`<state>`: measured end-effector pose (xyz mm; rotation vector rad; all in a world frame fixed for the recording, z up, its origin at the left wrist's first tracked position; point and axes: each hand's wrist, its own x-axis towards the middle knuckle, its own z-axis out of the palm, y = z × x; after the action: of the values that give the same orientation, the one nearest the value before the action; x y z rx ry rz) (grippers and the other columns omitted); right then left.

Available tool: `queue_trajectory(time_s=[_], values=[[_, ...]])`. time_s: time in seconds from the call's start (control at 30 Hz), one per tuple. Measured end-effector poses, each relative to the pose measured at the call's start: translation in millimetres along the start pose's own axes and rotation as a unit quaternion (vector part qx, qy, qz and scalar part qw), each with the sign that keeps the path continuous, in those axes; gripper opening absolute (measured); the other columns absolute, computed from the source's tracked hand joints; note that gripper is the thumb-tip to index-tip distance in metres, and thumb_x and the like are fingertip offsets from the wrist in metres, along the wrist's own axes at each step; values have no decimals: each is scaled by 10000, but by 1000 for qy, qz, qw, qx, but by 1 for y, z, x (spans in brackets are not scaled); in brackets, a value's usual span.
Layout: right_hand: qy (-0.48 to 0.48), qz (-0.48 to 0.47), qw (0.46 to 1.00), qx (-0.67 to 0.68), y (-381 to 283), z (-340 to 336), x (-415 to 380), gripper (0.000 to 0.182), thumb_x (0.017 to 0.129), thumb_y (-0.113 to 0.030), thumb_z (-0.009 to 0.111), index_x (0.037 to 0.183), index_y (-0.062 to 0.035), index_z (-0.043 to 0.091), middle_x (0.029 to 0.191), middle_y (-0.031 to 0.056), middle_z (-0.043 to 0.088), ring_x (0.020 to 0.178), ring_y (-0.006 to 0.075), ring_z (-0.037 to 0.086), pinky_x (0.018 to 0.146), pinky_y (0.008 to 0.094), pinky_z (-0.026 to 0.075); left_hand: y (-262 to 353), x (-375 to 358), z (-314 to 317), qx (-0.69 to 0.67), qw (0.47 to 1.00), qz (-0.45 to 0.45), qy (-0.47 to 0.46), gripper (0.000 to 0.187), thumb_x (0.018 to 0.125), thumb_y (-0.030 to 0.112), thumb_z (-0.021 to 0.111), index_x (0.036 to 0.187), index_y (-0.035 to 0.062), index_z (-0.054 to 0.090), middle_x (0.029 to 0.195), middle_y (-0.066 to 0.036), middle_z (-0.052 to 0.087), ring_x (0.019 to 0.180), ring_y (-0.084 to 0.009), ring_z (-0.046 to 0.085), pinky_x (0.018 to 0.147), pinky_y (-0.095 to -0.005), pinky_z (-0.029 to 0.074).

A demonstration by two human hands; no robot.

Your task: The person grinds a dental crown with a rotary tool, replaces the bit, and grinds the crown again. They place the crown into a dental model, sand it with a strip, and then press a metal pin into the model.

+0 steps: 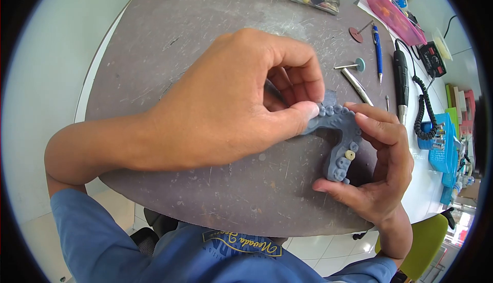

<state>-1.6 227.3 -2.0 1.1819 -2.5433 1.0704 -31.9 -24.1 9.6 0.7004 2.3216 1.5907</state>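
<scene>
Scratched grey table (195, 42), tools along its far edge; above it the left hand (231, 103) arches over, grip pinching the dental model (336, 129), right hand (377, 165) cradling its other side.

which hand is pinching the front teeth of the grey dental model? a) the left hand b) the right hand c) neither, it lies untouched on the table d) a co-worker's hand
a, the left hand closes thumb and fingers on the front teeth of the grey dental model, while the right hand only steadies its side and back end.
</scene>
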Motion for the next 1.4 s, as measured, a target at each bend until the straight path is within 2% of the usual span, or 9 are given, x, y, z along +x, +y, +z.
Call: queue_trajectory(time_s=[0.7,0.8,1.17,1.4], values=[[35,-14,999,17,0,2,2,827,592,-310,937,1189,70,510,1168,255,574,1102,313,615,920,387,522,4,2,2,-12,1000,3,-8,106,850,57,695,927,9,643,916,-41,638,863,-98,608,745,-249,540],[33,-5,999,14,-1,2,2,827,592,-311,937,1190,73,513,1168,252,577,1100,306,618,922,388,522,7,3,3,-43,998,-33,14,104,855,66,691,930,12,642,928,-45,637,873,-101,611,752,-244,534],[48,12,999,1,-5,2,3,824,590,-311,937,1211,62,544,1169,220,603,1071,275,633,883,353,534,5,4,2,-26,999,-43,7,94,866,29,665,939,-27,645,968,-76,646,904,-118,620,804,-258,530],[55,16,998,-2,-7,2,3,809,592,-307,936,1205,59,556,1157,206,617,1058,260,640,858,343,544,7,2,4,28,999,-36,18,60,871,24,659,904,-27,660,954,-84,654,875,-122,632,759,-250,540]])
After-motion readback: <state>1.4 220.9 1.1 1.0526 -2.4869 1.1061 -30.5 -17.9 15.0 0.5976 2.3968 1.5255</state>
